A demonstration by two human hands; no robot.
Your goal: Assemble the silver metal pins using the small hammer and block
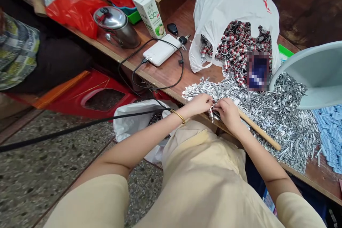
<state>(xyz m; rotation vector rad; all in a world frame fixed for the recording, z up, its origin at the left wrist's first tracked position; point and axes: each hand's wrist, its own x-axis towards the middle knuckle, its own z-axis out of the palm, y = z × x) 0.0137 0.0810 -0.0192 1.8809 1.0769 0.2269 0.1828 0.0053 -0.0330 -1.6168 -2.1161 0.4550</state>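
Note:
At the table's front edge my left hand (200,104) is closed, its fingertips pinching a small silver metal fitting with a red band (211,114) that hangs downward. Right beside it, my right hand (226,111) has thumb and fingers drawn together against the top of the same fitting; whether a second small part sits in those fingers is hidden. Behind both hands spreads a heap of small silver metal strips and pins (267,114). A wooden stick (260,130) lies on the heap by my right wrist. Similar red-banded fittings (237,42) spill from a white plastic bag (229,0).
A tipped grey basin (320,74) and pale blue pieces (331,131) lie at right. Further left are a white power bank (162,50) with a black cable, keys (183,40), a drink carton (150,14) and a metal mug (117,28). An open white sack (128,117) stands below the edge.

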